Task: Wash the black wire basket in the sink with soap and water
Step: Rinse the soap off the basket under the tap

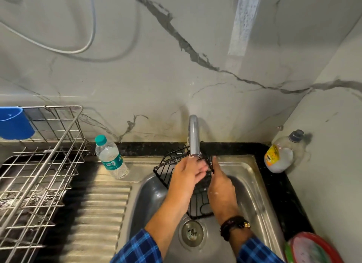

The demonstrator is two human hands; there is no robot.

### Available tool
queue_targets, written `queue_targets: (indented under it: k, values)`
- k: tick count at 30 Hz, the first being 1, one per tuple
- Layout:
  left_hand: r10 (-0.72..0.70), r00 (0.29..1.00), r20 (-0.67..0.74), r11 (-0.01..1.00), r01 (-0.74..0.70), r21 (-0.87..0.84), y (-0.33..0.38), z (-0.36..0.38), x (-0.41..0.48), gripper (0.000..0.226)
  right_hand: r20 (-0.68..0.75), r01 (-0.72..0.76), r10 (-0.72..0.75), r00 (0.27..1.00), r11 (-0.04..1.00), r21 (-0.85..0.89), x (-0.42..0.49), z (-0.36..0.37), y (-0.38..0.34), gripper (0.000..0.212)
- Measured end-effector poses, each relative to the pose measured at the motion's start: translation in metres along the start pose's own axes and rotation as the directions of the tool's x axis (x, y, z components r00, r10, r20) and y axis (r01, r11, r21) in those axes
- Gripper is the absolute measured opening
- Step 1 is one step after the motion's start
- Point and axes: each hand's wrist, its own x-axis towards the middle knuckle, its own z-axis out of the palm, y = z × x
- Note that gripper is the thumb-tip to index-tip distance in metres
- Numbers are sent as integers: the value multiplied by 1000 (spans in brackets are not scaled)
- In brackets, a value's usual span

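- Over the steel sink (252,186), seen from the head camera, the black wire basket (199,202) stands tilted in the basin, its upper edge beneath the chrome tap (194,137).
- Left hand (188,174) lies over the basket's upper part, fingers stretched out loosely under the spout; its grip is released.
- Right hand (220,186) touches the basket's right side; whether its grip closes on the wire I cannot tell.
- A drain (193,232) sits just below the basket.
- On the bench, a water bottle (110,157) stands left of the basin beside a metal dish rack (39,164); a soap bottle (280,153) stands in the right corner.
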Motion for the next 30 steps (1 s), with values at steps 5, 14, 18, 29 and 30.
queue_targets:
  k: [5,14,18,29,30]
  values:
    - [-154,985,-83,869,94,-486,14,-32,15,35,-2,-96,103,995,935,342,-19,10,3,52]
    - [46,985,-164,982,-75,-175,-12,-12,3,35,-161,85,-19,987,907,413,-22,21,8,83]
    - [46,990,-131,992,-61,-112,-18,-2,-4,33,-86,472,-522,849,821,-322,-7,11,-9,82]
    - [-374,925,-71,783,274,-558,0,-43,18,65,-214,337,-373,903,922,-189,10,-2,-2,71]
    - [-406,910,-85,713,258,-652,-3,-52,21,63,-248,328,-347,905,938,-115,7,-1,0,64]
